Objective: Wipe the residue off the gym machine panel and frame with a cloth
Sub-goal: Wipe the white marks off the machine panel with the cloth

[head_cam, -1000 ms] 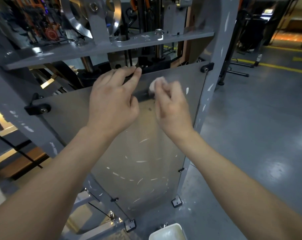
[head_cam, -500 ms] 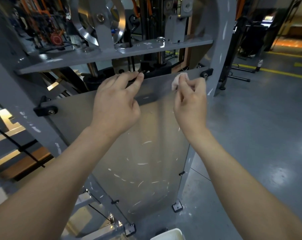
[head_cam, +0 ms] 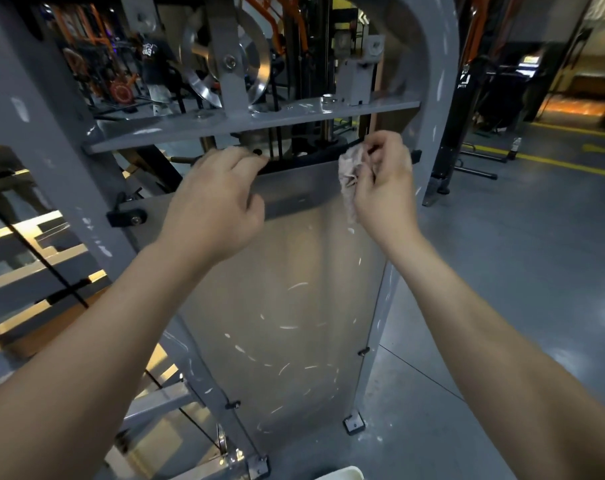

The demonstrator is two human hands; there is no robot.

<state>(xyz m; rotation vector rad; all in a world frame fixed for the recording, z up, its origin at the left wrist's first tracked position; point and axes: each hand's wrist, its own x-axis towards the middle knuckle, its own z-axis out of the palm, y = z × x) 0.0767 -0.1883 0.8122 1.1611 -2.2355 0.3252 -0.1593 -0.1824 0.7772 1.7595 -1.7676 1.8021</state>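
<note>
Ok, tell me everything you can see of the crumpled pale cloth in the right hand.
The crumpled pale cloth looks like thin soft fabric, whitish with a grey-pink tinge, bunched into wrinkled folds. The right hand pinches its upper part; a loose end hangs down beside the palm. It sits before the upper right corner of the translucent grey panel; contact with it cannot be told.

hands (head_cam: 211, 206) (head_cam: 380, 188): 2 | cloth (head_cam: 349, 168): 1 | panel (head_cam: 294, 271): 1 | frame (head_cam: 436, 64): 1 | pulley wheel (head_cam: 256, 64): 1
</note>
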